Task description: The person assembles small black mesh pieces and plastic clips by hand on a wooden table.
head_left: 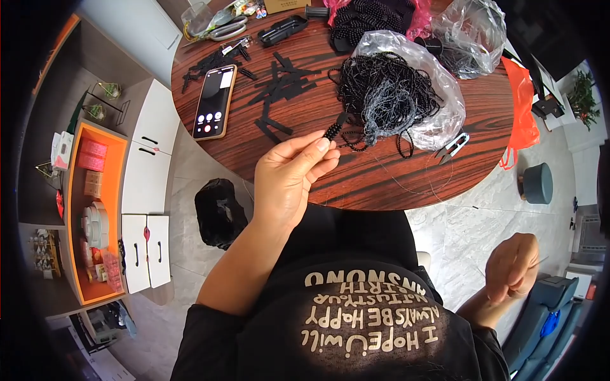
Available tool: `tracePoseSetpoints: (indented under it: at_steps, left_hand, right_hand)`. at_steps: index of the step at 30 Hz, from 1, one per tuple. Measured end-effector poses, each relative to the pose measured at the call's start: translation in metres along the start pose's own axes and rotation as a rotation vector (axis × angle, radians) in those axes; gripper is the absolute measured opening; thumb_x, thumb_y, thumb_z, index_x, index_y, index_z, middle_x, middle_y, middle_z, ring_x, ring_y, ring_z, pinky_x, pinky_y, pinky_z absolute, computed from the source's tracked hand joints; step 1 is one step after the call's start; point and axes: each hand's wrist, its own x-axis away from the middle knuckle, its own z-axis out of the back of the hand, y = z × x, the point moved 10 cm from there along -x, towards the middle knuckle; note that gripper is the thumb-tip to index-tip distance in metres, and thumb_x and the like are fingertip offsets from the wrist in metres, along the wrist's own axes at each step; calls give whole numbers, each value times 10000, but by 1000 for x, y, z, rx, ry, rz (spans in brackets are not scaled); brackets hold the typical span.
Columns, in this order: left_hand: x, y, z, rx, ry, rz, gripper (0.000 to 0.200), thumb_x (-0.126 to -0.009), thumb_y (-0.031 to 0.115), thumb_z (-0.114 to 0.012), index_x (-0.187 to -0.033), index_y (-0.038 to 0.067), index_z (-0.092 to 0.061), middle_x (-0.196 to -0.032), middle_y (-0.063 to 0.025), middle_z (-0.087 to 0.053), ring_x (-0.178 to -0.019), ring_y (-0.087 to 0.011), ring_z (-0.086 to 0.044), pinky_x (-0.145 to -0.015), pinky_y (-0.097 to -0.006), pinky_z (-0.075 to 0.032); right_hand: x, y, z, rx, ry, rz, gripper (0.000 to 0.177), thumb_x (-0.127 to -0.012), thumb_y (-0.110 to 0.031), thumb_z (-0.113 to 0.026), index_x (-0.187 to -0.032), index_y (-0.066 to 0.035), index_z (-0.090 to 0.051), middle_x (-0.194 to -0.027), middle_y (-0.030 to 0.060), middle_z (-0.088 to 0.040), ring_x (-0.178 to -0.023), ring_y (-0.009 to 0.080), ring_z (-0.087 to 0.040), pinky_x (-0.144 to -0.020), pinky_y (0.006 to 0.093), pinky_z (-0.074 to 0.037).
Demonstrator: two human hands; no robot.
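My left hand (289, 171) is closed in a pinch on a short black beaded strand (333, 130), held above the table's near edge. A flat black strip sits at the strand's upper end. Out to the right, away from the table, my right hand (512, 267) is closed, with a thin needle (543, 260) poking out past its fingers. Beyond my left hand lies a heap of black beaded strands (387, 86) with loose grey threads (387, 117), on a clear plastic bag (450, 114). A fine thread loops over the table beside thread snips (453, 148).
A phone (215, 101) lies at the left of the round wooden table (356, 184), near scattered black strips (286, 82) and black clips (213, 63). Scissors (222, 30) and a black tray (283, 30) are farther back. A red bag (521, 101) hangs at the right edge.
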Motion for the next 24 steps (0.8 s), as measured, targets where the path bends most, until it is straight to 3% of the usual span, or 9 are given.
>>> tracePoseSetpoints:
  at_steps: [4,5,9,10,14,20,24]
  left_hand:
    - [4,7,-7,-18,-1,-17,197,-813,-6,-599,-1004,-54,-590,-887,-166,-630,-767,-193,-633,-743,-263,-535]
    - [4,7,-7,-22,1,-18,197,-813,-6,-599,-1004,-54,-590,-887,-166,-630,-767,-193,-633,-743,-263,-535]
    - [-3,12,0,-5,8,-64,200,-813,-15,-593,-1008,-60,-585,-888,-167,-629,-776,-194,-632,-748,-262,-534]
    - [-5,12,2,-4,6,-63,200,-813,-15,-593,-1008,-60,-585,-888,-167,-629,-776,-194,-632,-748,-262,-534]
    - [-14,13,10,42,23,-87,203,-811,-24,-589,-1010,-64,-581,-890,-168,-628,-785,-194,-631,-753,-259,-534]
    - [-16,15,15,62,41,-100,204,-810,-24,-590,-1010,-64,-580,-888,-167,-629,-789,-192,-629,-756,-257,-534]
    - [-16,20,17,69,87,-122,203,-810,-23,-590,-1008,-62,-580,-879,-164,-630,-788,-187,-629,-756,-256,-534]
  right_hand:
    - [7,-9,23,1,221,249,176,-808,-131,-643,-892,-8,-548,-503,75,-548,-518,173,-614,-664,312,-555]
    - [7,-8,23,-2,220,250,176,-808,-131,-643,-892,-8,-548,-503,75,-548,-518,173,-614,-664,312,-555]
    - [25,-23,59,-57,621,432,174,-833,-201,-624,-845,-48,-544,-637,42,-575,-666,141,-599,-943,374,-423]
    - [27,-24,61,-54,623,433,174,-833,-201,-624,-845,-48,-544,-637,42,-575,-666,141,-599,-943,374,-423]
    - [43,-20,90,-292,613,492,194,-877,-227,-560,-958,-51,-555,-683,-9,-461,-959,148,-540,-1084,459,-212]
    - [43,-12,109,-232,615,420,189,-923,-205,-469,-1013,-55,-537,-734,23,-474,-924,157,-540,-1078,454,-238]
    - [62,-10,117,-33,1002,474,206,-945,-200,-411,-1050,-51,-507,-728,43,-463,-853,145,-537,-1022,386,-320]
